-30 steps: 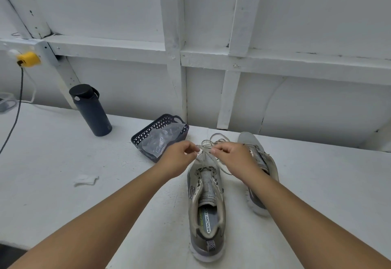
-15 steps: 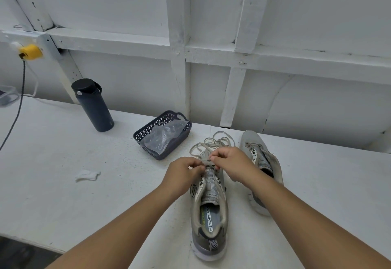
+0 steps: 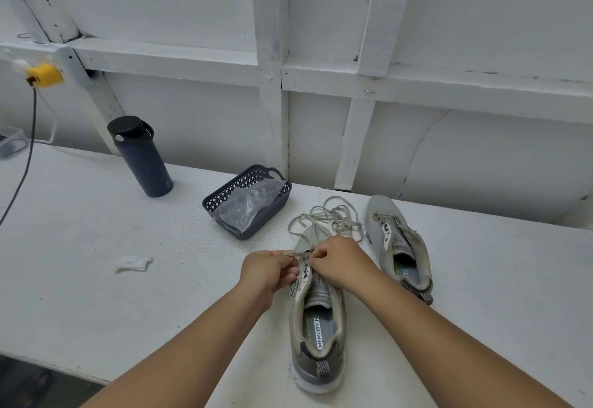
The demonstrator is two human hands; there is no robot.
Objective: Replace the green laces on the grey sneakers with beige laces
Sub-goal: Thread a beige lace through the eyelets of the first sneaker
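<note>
Two grey sneakers stand on the white table (image 3: 80, 247). The near sneaker (image 3: 316, 327) points away from me, heel toward me. The second sneaker (image 3: 398, 247) lies to its right, further back, with no lace in it. A beige lace (image 3: 327, 215) lies in loose loops beyond the near sneaker's toe. My left hand (image 3: 268, 271) pinches one end of the lace at the sneaker's left eyelets. My right hand (image 3: 338, 263) pinches the lace over the front eyelets, hiding them. No green lace is visible.
A dark basket (image 3: 247, 202) holding a clear plastic bag sits behind and left of the sneakers. A dark bottle (image 3: 141, 157) stands further left. A crumpled white scrap (image 3: 133, 263) lies on the table. A cable (image 3: 25, 157) hangs from a yellow plug at far left.
Both hands have moved toward me, from the toe back over the near sneaker's front eyelets. The lace loops now lie uncovered beyond the toe.
</note>
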